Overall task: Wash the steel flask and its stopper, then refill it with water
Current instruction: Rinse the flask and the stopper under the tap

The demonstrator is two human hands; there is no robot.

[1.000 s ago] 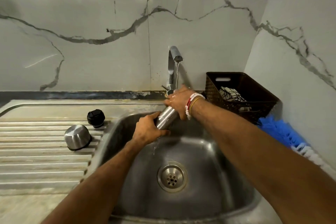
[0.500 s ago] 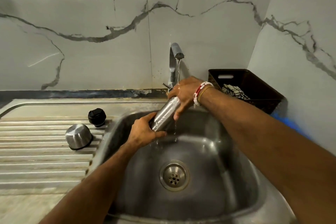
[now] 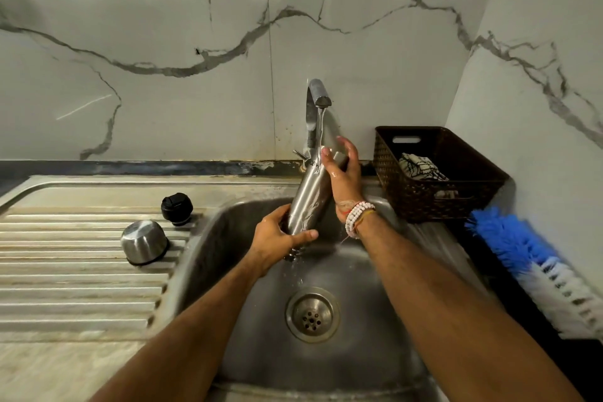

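Presently your left hand (image 3: 277, 240) clamps the tilted flask (image 3: 310, 196) at its base under the tap (image 3: 318, 98), right hand (image 3: 342, 173) loosely cupped on it; rigid, wet, slippery steel, so keep hold low.

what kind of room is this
Likely a home kitchen: a stainless steel sink with ribbed drainboard, a running chrome tap, and marble-look wall tiles.
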